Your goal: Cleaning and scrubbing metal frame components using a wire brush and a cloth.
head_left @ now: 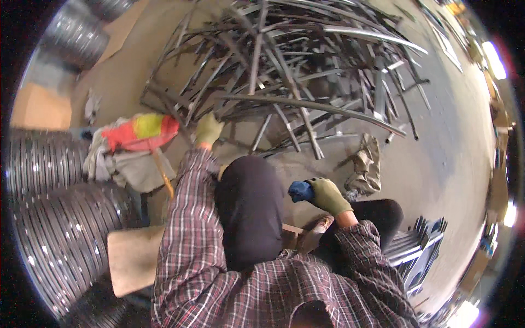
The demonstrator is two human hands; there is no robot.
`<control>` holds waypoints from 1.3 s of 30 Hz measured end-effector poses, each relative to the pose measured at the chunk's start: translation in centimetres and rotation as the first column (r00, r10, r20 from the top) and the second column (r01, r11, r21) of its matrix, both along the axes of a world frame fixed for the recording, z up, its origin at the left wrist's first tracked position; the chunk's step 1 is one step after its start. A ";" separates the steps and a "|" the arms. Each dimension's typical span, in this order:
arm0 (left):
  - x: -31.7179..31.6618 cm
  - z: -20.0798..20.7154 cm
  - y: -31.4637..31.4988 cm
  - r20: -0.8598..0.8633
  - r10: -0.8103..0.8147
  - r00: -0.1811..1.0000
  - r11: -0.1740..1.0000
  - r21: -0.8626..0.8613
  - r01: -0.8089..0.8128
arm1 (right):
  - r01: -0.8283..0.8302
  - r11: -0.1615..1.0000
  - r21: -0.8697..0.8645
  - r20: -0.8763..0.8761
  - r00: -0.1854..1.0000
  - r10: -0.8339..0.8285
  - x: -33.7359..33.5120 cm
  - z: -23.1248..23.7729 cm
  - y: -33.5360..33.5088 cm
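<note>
The bundled blue cloth (299,191) sits just right of my left knee (249,199), my right hand (328,197) closed around it. Well apart from it, to the left and farther off, my left hand (208,130) is at the near left edge of the tangled metal bars (320,106); I can't tell whether it grips one. Because they cross and overlap, I think tugging one could make others slide or swing. The red-and-yellow cloth (139,134), left of that hand, might snag a bar's end.
</note>
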State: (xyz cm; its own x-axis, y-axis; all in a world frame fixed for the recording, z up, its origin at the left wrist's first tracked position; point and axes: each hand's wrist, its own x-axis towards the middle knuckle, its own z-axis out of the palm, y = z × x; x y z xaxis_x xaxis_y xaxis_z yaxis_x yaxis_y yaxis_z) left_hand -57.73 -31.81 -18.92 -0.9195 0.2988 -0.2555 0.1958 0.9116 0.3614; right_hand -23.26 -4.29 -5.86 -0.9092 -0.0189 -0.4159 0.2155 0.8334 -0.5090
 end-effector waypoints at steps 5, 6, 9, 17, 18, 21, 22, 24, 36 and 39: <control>-1.2 2.3 -4.6 -0.244 0.393 0.887 0.887 0.355 -0.295 | -0.031 0.999 0.020 -0.089 0.996 0.033 -0.5 -0.3 -0.7; -0.3 4.3 -2.0 -0.275 0.369 0.888 0.869 0.441 -0.225 | -0.033 0.998 0.052 -0.054 0.998 0.035 0.0 -0.2 0.0; 0.8 13.7 4.4 -0.407 0.159 0.899 0.813 0.571 0.115 | -0.032 0.998 0.058 0.007 0.999 0.032 0.7 0.3 0.5; 5.6 30.2 22.1 -0.692 -0.319 0.648 0.564 0.410 0.716 | -0.005 0.999 0.034 -0.197 0.980 0.012 0.5 0.1 0.5; 5.9 30.9 24.0 -0.730 -0.334 0.596 0.555 0.359 0.751 | -0.006 0.999 0.040 -0.186 0.982 0.013 0.4 0.2 0.5; 5.6 31.8 29.9 -0.776 -0.365 0.515 0.599 0.228 0.768 | -0.016 0.998 0.056 -0.173 0.985 0.026 0.4 0.7 1.2; 5.1 31.7 31.7 -0.798 -0.375 0.472 0.621 0.162 0.767 | 0.007 0.998 0.057 -0.177 0.984 0.003 0.4 1.0 1.5; 3.2 31.2 33.8 -0.791 -0.424 0.442 0.722 0.000 0.692 | 0.017 0.999 0.027 -0.154 0.988 -0.013 -0.3 3.3 1.5; 0.2 28.5 40.4 -0.381 -0.496 0.780 0.867 -0.164 0.471 | 0.088 0.996 0.003 -0.209 0.974 -0.086 0.4 3.4 3.1; 0.5 28.7 37.8 -0.444 -0.469 0.764 0.882 -0.179 0.437 | 0.092 0.995 0.027 -0.224 0.971 -0.084 0.3 3.2 3.4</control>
State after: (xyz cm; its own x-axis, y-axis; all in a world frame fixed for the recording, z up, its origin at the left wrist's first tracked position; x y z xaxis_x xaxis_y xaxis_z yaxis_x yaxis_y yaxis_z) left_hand -57.21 5.98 9.74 -0.6932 0.7089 0.1299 0.7195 0.6913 0.0672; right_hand -22.94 -0.88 -2.61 -0.9763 0.0771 -0.2024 0.1741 0.8350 -0.5220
